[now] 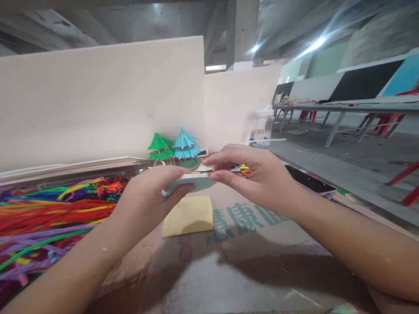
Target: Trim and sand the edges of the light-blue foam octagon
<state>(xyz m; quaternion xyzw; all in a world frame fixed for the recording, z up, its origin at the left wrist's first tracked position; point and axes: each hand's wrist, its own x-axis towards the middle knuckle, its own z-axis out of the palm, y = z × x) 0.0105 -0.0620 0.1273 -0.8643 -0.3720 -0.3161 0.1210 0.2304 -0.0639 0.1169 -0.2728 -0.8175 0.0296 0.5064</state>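
Between thumb and fingers, my left hand (153,187) grips a small flat pale piece (196,179), held tilted above the work surface. My right hand (245,168) is at that piece's right end, thumb and fingers curled close together; whether something thin is between them is too small to tell. Below the hands a yellow paper square (188,216) lies on a cardboard sheet (258,244) with green printed characters. Behind the hands stand a green tiered model (160,147) and a blue one (186,146).
Many colored pipe cleaners (55,218) lie at the left. A phone (309,179) and a lidded clear jar (262,126) are at the right. Pale boards (104,100) rise behind. Farther right stand a long table (343,107) and red stools (381,124).
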